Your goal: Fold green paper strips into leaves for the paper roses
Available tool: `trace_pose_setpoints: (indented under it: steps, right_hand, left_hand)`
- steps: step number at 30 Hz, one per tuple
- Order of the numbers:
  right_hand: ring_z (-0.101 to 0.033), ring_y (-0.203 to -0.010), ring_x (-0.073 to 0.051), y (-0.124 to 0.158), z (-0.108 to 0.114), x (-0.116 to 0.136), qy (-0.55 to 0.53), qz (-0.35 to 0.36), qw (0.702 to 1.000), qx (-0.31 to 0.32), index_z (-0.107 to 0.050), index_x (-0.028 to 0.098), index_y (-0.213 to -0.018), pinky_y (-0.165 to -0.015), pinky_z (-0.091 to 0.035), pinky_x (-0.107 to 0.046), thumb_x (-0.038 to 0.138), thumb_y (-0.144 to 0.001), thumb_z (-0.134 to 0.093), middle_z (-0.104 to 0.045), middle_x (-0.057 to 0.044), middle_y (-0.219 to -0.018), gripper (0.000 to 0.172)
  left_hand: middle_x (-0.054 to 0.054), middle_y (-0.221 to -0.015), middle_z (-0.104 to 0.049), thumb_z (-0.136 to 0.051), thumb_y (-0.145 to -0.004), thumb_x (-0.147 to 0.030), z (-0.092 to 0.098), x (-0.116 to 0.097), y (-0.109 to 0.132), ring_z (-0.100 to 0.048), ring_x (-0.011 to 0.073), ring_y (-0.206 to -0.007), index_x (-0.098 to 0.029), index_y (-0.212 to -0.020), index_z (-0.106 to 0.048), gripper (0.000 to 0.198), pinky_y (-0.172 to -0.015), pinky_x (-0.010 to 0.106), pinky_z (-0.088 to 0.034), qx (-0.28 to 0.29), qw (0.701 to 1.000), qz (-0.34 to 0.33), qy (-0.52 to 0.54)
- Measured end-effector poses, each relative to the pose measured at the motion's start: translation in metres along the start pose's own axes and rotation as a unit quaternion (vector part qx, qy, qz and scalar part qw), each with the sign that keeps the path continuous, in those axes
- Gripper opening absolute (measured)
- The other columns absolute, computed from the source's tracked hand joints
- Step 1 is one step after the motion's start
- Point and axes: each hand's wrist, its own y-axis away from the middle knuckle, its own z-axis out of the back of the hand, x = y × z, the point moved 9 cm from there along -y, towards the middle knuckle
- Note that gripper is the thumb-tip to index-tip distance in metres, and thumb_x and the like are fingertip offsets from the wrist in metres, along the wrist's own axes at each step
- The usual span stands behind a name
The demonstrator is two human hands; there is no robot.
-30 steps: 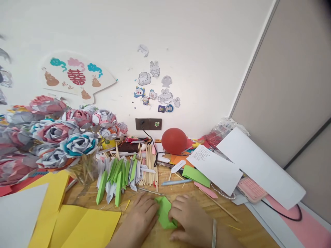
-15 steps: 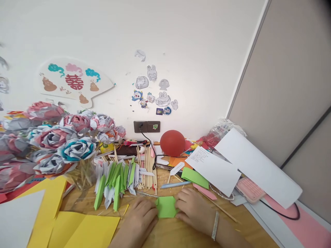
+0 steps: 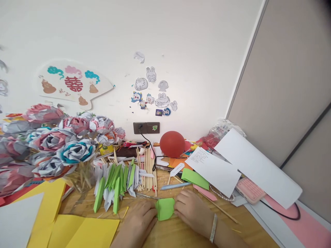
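A small piece of green paper [image 3: 166, 209] is held between my two hands, low in the middle of the view and just above the wooden table. My left hand [image 3: 141, 215] grips its left edge, where a narrow fold shows. On the opposite side, my right hand [image 3: 190, 209] pinches the right edge; a silvery bracelet circles that wrist. The fingertips of both hands are partly hidden. Just beyond the paper lie thin metal tweezers or scissors, too unclear to tell, and a light blue pen [image 3: 176, 186].
Folded green and white paper strips [image 3: 116, 182] lie behind my left hand, beside wooden sticks [image 3: 147, 168]. Paper flowers [image 3: 74, 150] stand at left above yellow sheets [image 3: 88, 230]. A red balloon [image 3: 172, 144], white papers [image 3: 213, 168] and a pink calculator-like object [image 3: 250, 190] are farther right.
The green paper has tilted slightly, and its right edge now looks curved. Both hands keep their hold, with the right hand shifted a little. The camera view moved slightly.
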Motion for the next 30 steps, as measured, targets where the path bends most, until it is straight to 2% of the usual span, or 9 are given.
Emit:
trace_pose_setpoints:
  steps: [5, 9, 12, 18, 22, 25, 28, 30]
  right_hand:
    - [-0.051, -0.077, -0.017, -0.002, -0.005, -0.006, -0.021, -0.050, 0.999, -0.003, -0.059, 0.017, -0.076, -0.070, -0.037, -0.029, 0.017, -0.087, -0.052, -0.061, -0.002, -0.079, 0.013]
    - [-0.050, -0.077, -0.017, -0.003, -0.007, -0.011, -0.040, -0.092, 0.995, -0.008, -0.058, 0.017, -0.077, -0.070, -0.037, -0.028, 0.016, -0.087, -0.051, -0.060, -0.002, -0.080, 0.012]
    - [-0.051, -0.079, -0.016, -0.003, -0.006, -0.013, -0.054, -0.105, 0.993, -0.004, -0.058, 0.018, -0.079, -0.071, -0.037, -0.028, 0.015, -0.087, -0.052, -0.060, -0.001, -0.081, 0.010]
    - [-0.051, -0.081, -0.017, -0.003, -0.003, -0.009, -0.046, -0.071, 0.996, 0.033, -0.059, 0.018, -0.079, -0.072, -0.037, -0.028, 0.025, -0.085, -0.059, -0.061, -0.001, -0.084, 0.009]
    - [-0.049, -0.079, -0.017, -0.003, 0.001, -0.005, -0.034, -0.048, 0.998, 0.012, -0.059, 0.018, -0.078, -0.071, -0.036, -0.029, 0.021, -0.085, -0.056, -0.060, -0.001, -0.082, 0.008]
    - [-0.048, -0.075, -0.016, -0.003, 0.001, 0.001, -0.021, -0.020, 1.000, -0.008, -0.058, 0.019, -0.072, -0.067, -0.033, -0.029, 0.018, -0.085, -0.053, -0.059, -0.001, -0.079, 0.015]
    - [-0.047, -0.071, -0.016, -0.001, -0.002, 0.003, 0.000, -0.018, 1.000, -0.001, -0.057, 0.019, -0.068, -0.063, -0.031, -0.029, 0.016, -0.085, -0.051, -0.058, -0.001, -0.076, 0.018]
    - [-0.049, -0.074, -0.017, 0.000, -0.003, 0.002, -0.023, -0.032, 0.999, 0.011, -0.058, 0.019, -0.072, -0.064, -0.032, -0.029, 0.019, -0.085, -0.054, -0.059, -0.002, -0.079, 0.013]
  left_hand:
    - [0.002, -0.092, -0.064, -0.061, -0.074, -0.007, -0.005, 0.007, -0.002, -0.061, 0.0185, -0.084, -0.021, -0.084, -0.060, 0.017, -0.073, 0.029, -0.052, 0.050, 0.995, 0.063, 0.059]
    - [0.002, -0.088, -0.063, -0.063, -0.074, -0.006, -0.006, 0.007, -0.003, -0.061, 0.0187, -0.082, -0.020, -0.079, -0.060, 0.015, -0.072, 0.030, -0.052, 0.057, 0.993, 0.088, 0.054]
    - [0.002, -0.085, -0.063, -0.059, -0.078, -0.007, -0.005, 0.003, -0.004, -0.061, 0.0177, -0.079, -0.019, -0.077, -0.059, 0.012, -0.070, 0.029, -0.051, 0.045, 0.995, 0.074, 0.045]
    - [0.002, -0.081, -0.062, -0.049, -0.084, -0.010, -0.001, -0.002, -0.006, -0.059, 0.0171, -0.074, -0.019, -0.075, -0.057, 0.015, -0.067, 0.028, -0.050, 0.010, 0.999, 0.042, 0.006]
    - [0.003, -0.079, -0.062, -0.040, -0.087, -0.010, 0.000, -0.007, -0.006, -0.058, 0.0173, -0.072, -0.019, -0.074, -0.055, 0.022, -0.065, 0.028, -0.049, -0.015, 0.998, 0.017, -0.051]
    - [0.002, -0.077, -0.062, -0.037, -0.087, -0.011, 0.000, -0.011, -0.004, -0.057, 0.0171, -0.068, -0.020, -0.072, -0.054, 0.025, -0.062, 0.028, -0.047, -0.028, 0.996, -0.003, -0.086]
    - [0.002, -0.077, -0.062, -0.036, -0.086, -0.009, -0.001, -0.013, -0.003, -0.056, 0.0177, -0.066, -0.020, -0.071, -0.054, 0.026, -0.061, 0.029, -0.046, -0.035, 0.993, -0.014, -0.115]
    - [0.003, -0.077, -0.062, -0.038, -0.084, -0.009, -0.001, -0.012, -0.003, -0.057, 0.0187, -0.067, -0.020, -0.072, -0.054, 0.024, -0.061, 0.030, -0.046, -0.026, 0.992, -0.004, -0.121]
